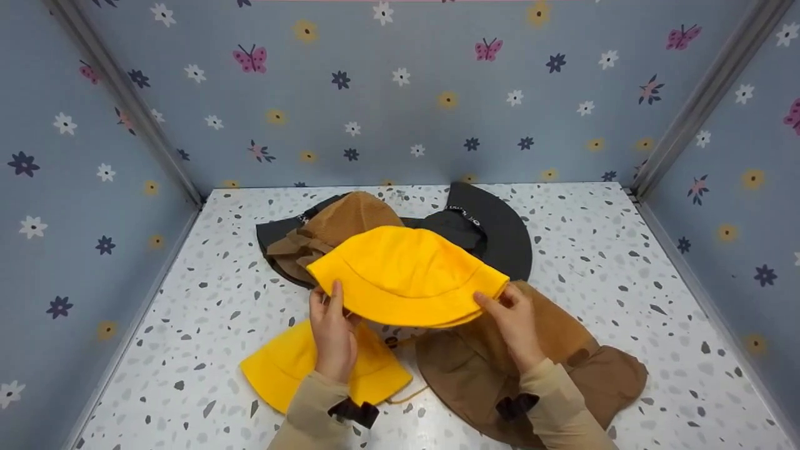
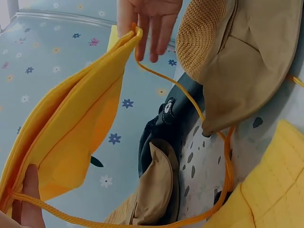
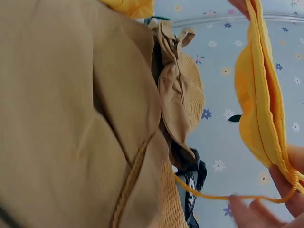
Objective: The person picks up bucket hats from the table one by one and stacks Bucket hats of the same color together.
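Both hands hold up a yellow bucket hat (image 1: 412, 275), which looks folded flat with its brim edges together. My left hand (image 1: 333, 334) pinches the left end of the brim, thumb in front and fingers behind. At the opposite end, my right hand (image 1: 512, 319) grips the brim between thumb and fingers. An orange cord (image 2: 175, 85) hangs from the hat's ends in the left wrist view. Below my left wrist lies a second yellow hat (image 1: 275, 369). Under the right forearm is a brown hat (image 1: 465, 381) with a tan woven part.
Behind the raised hat, a brown hat (image 1: 359, 215) lies over a black one (image 1: 275, 232) on the left. Another black hat (image 1: 509, 244) with white lettering lies to the right. The speckled white table (image 1: 675, 375) is enclosed by flower-patterned walls (image 1: 400, 119).
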Demonstrator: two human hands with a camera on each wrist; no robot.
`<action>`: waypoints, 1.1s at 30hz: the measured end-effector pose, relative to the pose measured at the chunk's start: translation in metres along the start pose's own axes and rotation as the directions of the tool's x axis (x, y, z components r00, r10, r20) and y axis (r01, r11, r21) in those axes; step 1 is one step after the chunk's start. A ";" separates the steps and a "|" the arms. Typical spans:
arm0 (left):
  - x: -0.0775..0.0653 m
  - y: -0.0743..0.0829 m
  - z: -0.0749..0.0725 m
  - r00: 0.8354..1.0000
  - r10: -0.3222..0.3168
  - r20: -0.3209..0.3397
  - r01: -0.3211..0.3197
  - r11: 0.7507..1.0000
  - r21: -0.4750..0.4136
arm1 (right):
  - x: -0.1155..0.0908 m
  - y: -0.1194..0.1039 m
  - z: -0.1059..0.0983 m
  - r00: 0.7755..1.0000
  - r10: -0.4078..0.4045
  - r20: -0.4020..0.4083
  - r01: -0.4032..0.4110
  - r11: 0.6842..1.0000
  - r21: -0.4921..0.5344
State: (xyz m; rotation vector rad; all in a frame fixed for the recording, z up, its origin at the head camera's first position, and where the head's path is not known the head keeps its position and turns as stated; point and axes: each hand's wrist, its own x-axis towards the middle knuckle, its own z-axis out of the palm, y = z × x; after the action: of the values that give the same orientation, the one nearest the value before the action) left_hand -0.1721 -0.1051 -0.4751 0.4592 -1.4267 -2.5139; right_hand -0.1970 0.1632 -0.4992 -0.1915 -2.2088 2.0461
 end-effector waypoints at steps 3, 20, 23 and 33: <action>0.003 0.004 -0.004 1.000 -0.026 -0.017 0.026 1.000 0.009 | -0.002 -0.002 0.003 1.000 0.027 0.005 -0.027 0.995 0.100; 0.014 0.036 -0.040 0.997 -0.038 -0.062 0.044 0.993 0.109 | -0.008 -0.017 0.018 0.988 -0.037 0.149 -0.007 0.958 0.286; 0.014 0.045 -0.051 0.995 -0.039 -0.091 0.051 0.989 0.141 | -0.011 -0.018 0.024 0.981 -0.033 0.193 -0.017 0.968 0.252; 0.013 0.078 -0.101 0.982 0.014 -0.190 0.048 0.946 0.319 | -0.034 -0.017 0.057 0.927 0.007 0.375 -0.080 0.981 0.179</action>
State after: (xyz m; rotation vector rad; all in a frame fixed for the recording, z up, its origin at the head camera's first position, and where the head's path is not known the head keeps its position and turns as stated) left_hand -0.1443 -0.2294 -0.4589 0.7494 -1.7659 -2.1800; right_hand -0.1740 0.1004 -0.4868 0.1875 -2.1946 2.4781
